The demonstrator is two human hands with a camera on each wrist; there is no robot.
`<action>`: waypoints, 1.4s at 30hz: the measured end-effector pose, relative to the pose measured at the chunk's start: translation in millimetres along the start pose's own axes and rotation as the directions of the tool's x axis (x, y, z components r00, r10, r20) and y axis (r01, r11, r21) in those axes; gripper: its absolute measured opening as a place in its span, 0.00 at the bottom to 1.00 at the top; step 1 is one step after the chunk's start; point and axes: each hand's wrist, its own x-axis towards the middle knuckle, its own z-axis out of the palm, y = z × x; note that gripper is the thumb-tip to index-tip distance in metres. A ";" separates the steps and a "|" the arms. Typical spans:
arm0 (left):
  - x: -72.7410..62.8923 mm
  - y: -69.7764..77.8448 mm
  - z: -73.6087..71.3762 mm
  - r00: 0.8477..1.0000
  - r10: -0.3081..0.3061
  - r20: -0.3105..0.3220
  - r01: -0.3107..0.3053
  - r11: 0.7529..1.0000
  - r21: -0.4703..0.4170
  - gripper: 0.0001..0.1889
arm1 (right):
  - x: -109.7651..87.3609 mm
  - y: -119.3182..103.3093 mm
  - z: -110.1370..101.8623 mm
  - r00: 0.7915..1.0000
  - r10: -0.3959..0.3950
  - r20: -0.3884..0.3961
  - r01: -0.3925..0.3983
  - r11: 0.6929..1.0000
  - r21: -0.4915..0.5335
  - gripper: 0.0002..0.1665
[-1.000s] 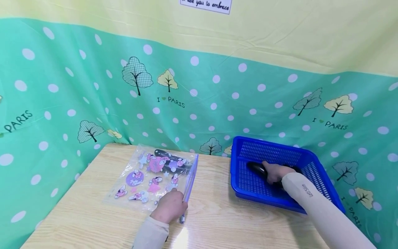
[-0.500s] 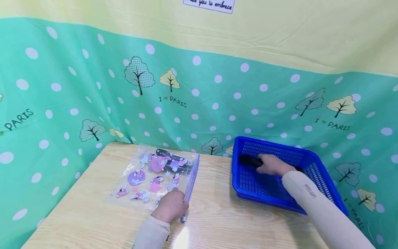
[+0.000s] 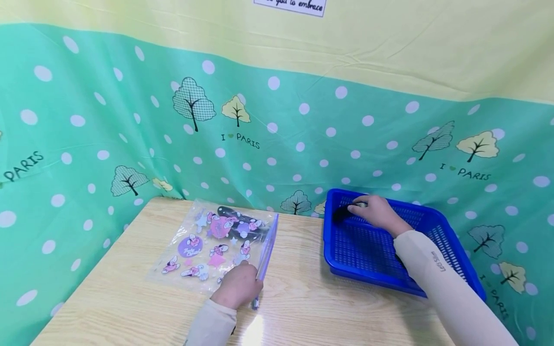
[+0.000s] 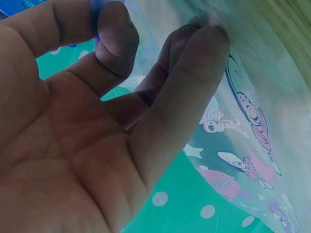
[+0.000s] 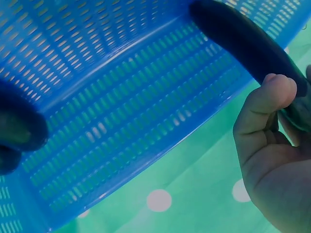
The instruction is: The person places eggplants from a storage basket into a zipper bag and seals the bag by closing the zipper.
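The person's right grip (image 3: 376,211) is over the far side of a blue basket (image 3: 372,277), thumb and fingers pinching the paler, greenish end of a long dark vegetable (image 3: 341,214). From that grip the vegetable slants away to the person's left and down, its dark body pointing into the basket's far left corner; whether its tip touches the mesh I cannot tell from here. The right wrist view shows it stretching well beyond the curled thumb, and, well apart from it, a glossy dark shape (image 5: 19,124) at the other end of the basket. The left grip (image 3: 239,285) is at the near corner of a clear printed bag (image 3: 190,247), fingers bent and pinching its open-edge side by the purple strip (image 3: 269,242); the left wrist view is dim, so just how the fingertips meet on the film is hard to say. The bag lies flat on the pale wooden bench (image 3: 298,293), covered with pink, white and purple cartoon figures, and a long dark object (image 3: 231,214) shows through its far part. The basket stands to the right of the bag with bare wood between them. Behind both hangs a green and yellow cloth (image 3: 277,110) with dots and trees.
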 end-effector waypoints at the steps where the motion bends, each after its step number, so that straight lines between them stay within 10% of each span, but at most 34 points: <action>1: -0.2 0.1 -0.1 1.000 -0.001 0.001 0.001 1.000 -0.003 0.09 | 0.7 -1.3 1.2 1.000 0.014 0.016 -0.015 1.000 0.016 0.33; 8: -0.9 0.8 -2.0 1.000 0.010 -0.003 -0.010 1.000 -0.011 0.08 | 1.9 -7.4 5.3 0.990 0.099 0.098 -0.108 0.990 0.092 0.36; 24: -2.6 -2.3 -0.8 1.000 0.016 -0.006 -0.016 1.000 -0.019 0.09 | -29.2 -10.7 -21.4 0.999 -0.013 0.034 0.007 0.983 0.185 0.32; 35: -3.1 -4.6 -1.9 1.000 0.005 0.021 -0.004 0.999 -0.051 0.08 | -72.6 -27.8 -30.3 0.991 -0.053 -0.126 0.101 0.905 0.414 0.32; 42: -2.6 -6.1 -3.7 0.999 -0.004 0.034 0.006 0.996 -0.083 0.08 | -98.0 -48.0 1.6 0.986 -0.143 -0.082 0.164 0.851 0.498 0.25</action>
